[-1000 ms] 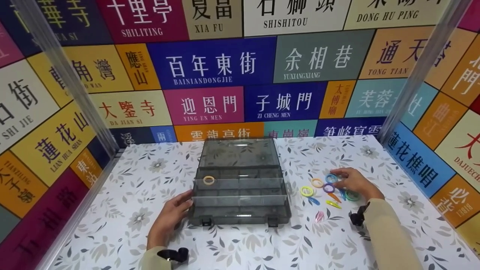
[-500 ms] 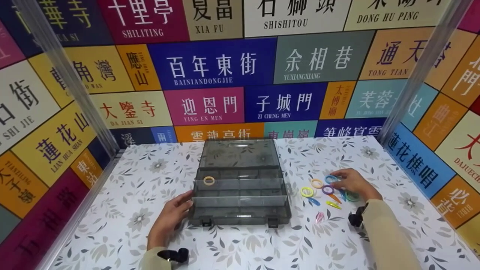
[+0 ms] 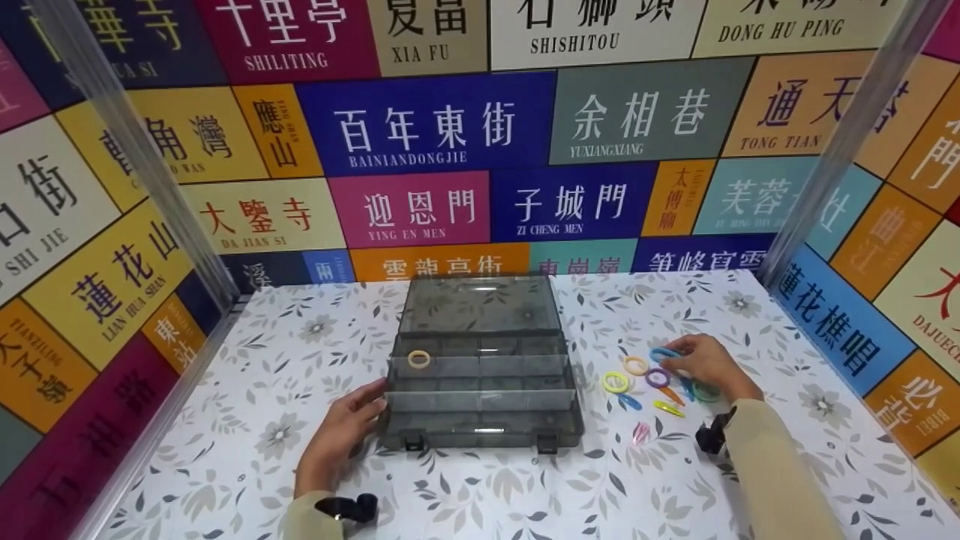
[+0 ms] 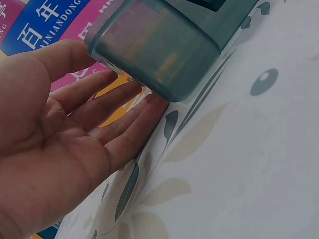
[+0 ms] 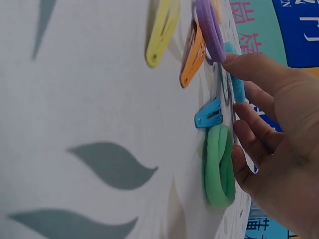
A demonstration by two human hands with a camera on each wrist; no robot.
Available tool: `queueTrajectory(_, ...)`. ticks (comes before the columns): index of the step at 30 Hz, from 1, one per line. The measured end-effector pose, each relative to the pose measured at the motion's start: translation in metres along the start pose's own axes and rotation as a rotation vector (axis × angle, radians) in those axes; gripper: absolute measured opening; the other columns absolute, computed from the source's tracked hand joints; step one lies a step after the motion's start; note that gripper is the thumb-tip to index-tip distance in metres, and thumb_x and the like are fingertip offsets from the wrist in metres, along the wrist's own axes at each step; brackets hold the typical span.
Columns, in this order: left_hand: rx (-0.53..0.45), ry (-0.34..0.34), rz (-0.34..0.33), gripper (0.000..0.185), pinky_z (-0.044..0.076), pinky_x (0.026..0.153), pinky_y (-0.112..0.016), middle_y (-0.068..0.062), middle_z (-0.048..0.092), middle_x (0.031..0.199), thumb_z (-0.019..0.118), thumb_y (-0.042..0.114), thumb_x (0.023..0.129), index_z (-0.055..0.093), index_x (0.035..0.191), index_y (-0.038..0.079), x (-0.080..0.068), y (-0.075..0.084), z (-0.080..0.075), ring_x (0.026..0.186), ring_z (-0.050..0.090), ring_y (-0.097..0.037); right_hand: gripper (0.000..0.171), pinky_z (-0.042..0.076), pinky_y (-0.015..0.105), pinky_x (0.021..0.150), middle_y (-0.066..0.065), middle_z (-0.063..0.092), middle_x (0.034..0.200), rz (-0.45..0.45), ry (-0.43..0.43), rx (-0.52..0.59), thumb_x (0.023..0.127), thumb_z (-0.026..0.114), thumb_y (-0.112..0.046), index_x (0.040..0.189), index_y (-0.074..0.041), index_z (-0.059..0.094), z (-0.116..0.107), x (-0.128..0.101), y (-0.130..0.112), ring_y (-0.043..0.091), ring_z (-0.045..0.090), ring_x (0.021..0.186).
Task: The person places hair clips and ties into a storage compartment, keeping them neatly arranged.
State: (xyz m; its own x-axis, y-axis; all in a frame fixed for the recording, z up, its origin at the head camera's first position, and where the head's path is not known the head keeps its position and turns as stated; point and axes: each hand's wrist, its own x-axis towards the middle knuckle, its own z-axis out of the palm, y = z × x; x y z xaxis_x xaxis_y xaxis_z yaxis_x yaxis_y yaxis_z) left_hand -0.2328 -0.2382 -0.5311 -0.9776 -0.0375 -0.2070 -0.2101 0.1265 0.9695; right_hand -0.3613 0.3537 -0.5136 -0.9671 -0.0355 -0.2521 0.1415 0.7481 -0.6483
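Smoky-grey organizer box (image 3: 480,367) hasn't budged on the head cam, while the right hand (image 3: 701,365) has crept slightly toward the blue hair tie (image 3: 663,353) among the loose ties. Left wrist cam: left hand (image 4: 60,144) flat, fingers straight against the box corner. Right wrist cam: fingers relaxed, thumb touching that blue tie (image 5: 237,82), gripping nothing, green tie (image 5: 219,167) just beside.

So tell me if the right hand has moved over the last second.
Barely: the right hand still rests over the hair ties beside the purple hair tie, showing no clear shift relative to it.
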Motion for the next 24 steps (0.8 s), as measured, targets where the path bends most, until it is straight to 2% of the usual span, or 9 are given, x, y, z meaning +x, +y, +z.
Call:
queueTrajectory(8,0.016,-0.001,0.002,0.049,0.040,0.116,-0.054,-0.007,0.044,0.158,0.059,0.018,0.100,0.051,0.148,0.015,0.000,0.001,0.000,0.145,0.042,-0.033,0.060,0.042,0.060,0.107,0.033,0.045,0.144,-0.029,0.042,0.000,0.091,0.071,-0.042,0.135,-0.004,0.059,-0.004,-0.003,-0.012,0.046,0.048,0.128)
queueTrajectory(14,0.022,-0.018,0.028,0.050,0.040,0.116,-0.056,-0.011,0.043,0.158,0.058,0.016,0.101,0.049,0.149,0.012,-0.001,0.000,-0.001,0.145,0.041,-0.034,0.058,0.037,0.066,0.110,0.030,0.039,0.149,-0.113,0.100,-0.015,0.091,0.072,-0.043,0.132,-0.004,0.061,-0.013,-0.012,-0.038,0.050,0.040,0.135)
queueTrajectory(21,0.032,-0.010,0.024,0.049,0.040,0.116,-0.054,-0.009,0.044,0.158,0.057,0.016,0.100,0.049,0.149,0.013,0.000,-0.001,-0.001,0.145,0.041,-0.034,0.050,0.043,0.063,0.105,0.024,0.044,0.145,-0.239,0.127,-0.060,0.091,0.072,-0.039,0.129,-0.007,0.064,-0.022,-0.020,-0.066,0.046,0.043,0.133)
queueTrajectory(24,0.035,-0.008,0.022,0.049,0.040,0.116,-0.053,-0.008,0.044,0.158,0.057,0.017,0.100,0.049,0.149,0.013,0.000,-0.001,-0.001,0.145,0.041,-0.033,0.049,0.044,0.062,0.105,0.021,0.046,0.144,-0.266,0.130,-0.049,0.090,0.073,-0.039,0.127,-0.008,0.065,-0.023,-0.023,-0.077,0.044,0.043,0.133)
